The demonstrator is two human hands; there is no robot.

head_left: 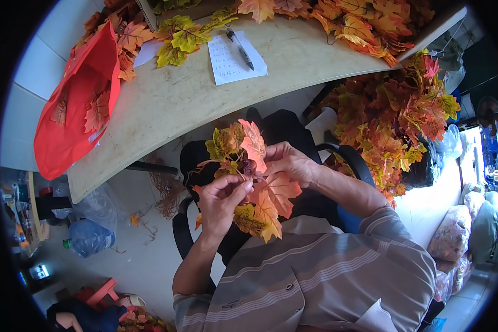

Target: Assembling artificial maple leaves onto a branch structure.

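Note:
Above my lap, both hands are at a bunch of artificial maple leaves (pixel 282 193) in orange, pink and yellow-green. With thumb and fingertips pressed together, my left hand (pixel 222 202) pinches a thin stem near the middle of the bunch. My right hand (pixel 293 165) closes on the bunch from the other side, its fingertips beside a pinkish leaf. A small dark reddish piece shows between the hands at the centre; its kind is hard to make out. Leaves spread above and below my fingers, and some of the stems are hidden by them.
The desk (pixel 166 105) curves ahead, bearing a paper sheet (pixel 227 61), a pen (pixel 240 50), leaf piles and a red bag (pixel 77 105). A large heap of leaves (pixel 382 122) hangs at right. Chair armrests flank me. A blue-tinted bottle (pixel 92 238) stands left; another person (pixel 88 315) is behind lower left.

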